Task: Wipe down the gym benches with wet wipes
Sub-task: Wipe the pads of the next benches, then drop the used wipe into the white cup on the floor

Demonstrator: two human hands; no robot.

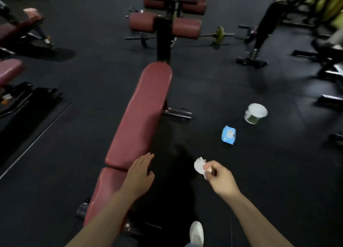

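A long maroon padded bench (pixel 141 113) runs from the lower left up to the middle of the view, with roller pads (pixel 165 26) at its far end. My left hand (pixel 141 172) hovers with straight fingers over the gap between the bench's seat and back pads. My right hand (pixel 220 180) pinches a crumpled white wet wipe (pixel 199 166) to the right of the bench, above the dark floor. A blue pack of wipes (pixel 228 135) lies on the floor further right.
A white tub (pixel 255 113) stands on the floor behind the wipes pack. More maroon benches (pixel 11 70) are at the left. A barbell (pixel 219 35) and black machine frames (pixel 259 33) stand at the back right. My white shoe (pixel 196 233) is at the bottom.
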